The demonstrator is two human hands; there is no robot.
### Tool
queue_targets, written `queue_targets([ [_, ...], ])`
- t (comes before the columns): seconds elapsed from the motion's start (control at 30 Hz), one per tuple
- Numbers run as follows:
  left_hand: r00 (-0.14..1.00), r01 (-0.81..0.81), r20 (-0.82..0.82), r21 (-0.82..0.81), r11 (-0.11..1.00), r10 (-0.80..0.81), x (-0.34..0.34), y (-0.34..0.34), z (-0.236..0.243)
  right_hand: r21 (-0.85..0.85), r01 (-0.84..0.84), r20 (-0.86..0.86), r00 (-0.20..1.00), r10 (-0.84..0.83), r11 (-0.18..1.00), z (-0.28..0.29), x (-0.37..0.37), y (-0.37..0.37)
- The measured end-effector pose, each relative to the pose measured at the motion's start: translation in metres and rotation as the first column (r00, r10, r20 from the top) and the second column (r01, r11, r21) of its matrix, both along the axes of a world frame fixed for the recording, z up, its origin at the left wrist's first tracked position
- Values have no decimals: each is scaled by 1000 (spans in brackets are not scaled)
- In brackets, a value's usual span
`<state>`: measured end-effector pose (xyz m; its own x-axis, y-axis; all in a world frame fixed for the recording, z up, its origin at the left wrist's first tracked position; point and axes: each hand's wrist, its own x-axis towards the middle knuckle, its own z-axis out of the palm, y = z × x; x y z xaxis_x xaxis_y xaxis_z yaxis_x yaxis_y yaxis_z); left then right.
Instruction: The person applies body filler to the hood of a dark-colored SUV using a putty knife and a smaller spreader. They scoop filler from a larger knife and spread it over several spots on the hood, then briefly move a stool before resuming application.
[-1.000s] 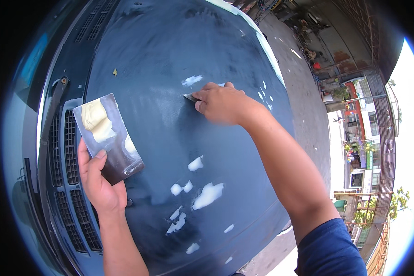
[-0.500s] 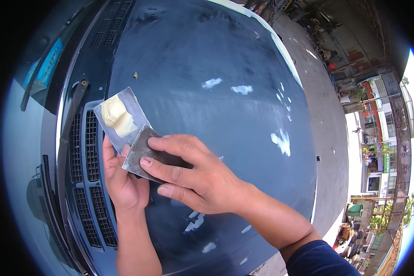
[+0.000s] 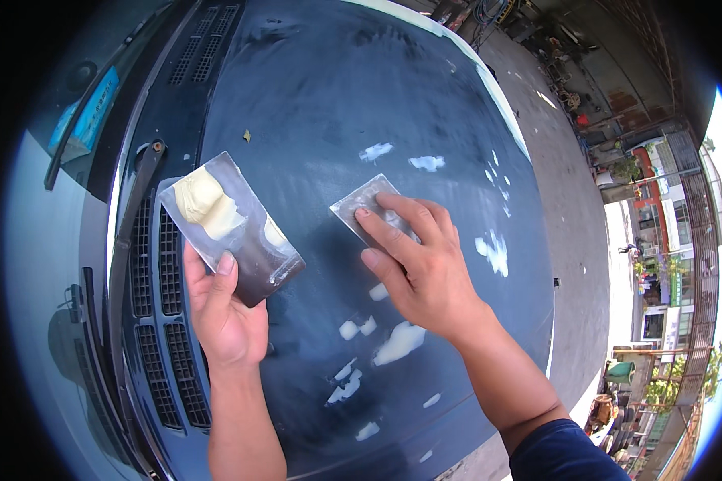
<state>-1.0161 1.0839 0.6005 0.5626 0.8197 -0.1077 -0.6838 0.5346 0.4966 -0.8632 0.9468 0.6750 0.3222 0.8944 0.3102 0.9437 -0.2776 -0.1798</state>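
Observation:
My left hand grips a flat rectangular mixing plate by its lower edge, thumb on top. A mound of cream-coloured body filler sits on its far end, with a smaller smear along the right edge. To the right, my right hand pinches a thin grey filler spreader, fingers pressed on its upper face and thumb at its near side. The spreader lies over the dark blue car bonnet; whether it touches the surface I cannot tell. Pale filler patches dot the bonnet around my right hand.
Along the left run black vent grilles, a wiper arm and the windscreen. A small yellowish leaf-like bit lies on the bonnet. Beyond the bonnet's pale edge is a concrete floor, with a green bucket farther right.
My right hand has moved away from the mixing plate to the right, carrying the spreader over the bonnet. The plate's lower part, formerly covered by the spreader, now shows. My left hand stays nearly in place.

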Motion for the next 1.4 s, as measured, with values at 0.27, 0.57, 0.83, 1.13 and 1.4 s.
queue_targets([
  [0.27,999,47,19,28,998,-48,-1,-1,-2,-60,-29,100,994,35,998,19,-3,21],
  [0.57,997,74,28,85,994,-77,2,-3,-4,-185,-107,119,984,131,977,19,-25,35],
  [0.83,997,79,-9,63,995,-79,1,-2,-1,-154,-98,107,987,115,983,39,-15,31],
  [1.13,985,172,-2,79,982,-172,0,-3,-2,-13,-246,200,949,244,969,14,-14,58],
  [1.4,994,103,-65,184,978,-93,1,-8,-12,-186,-218,59,971,232,958,36,-12,43],
])
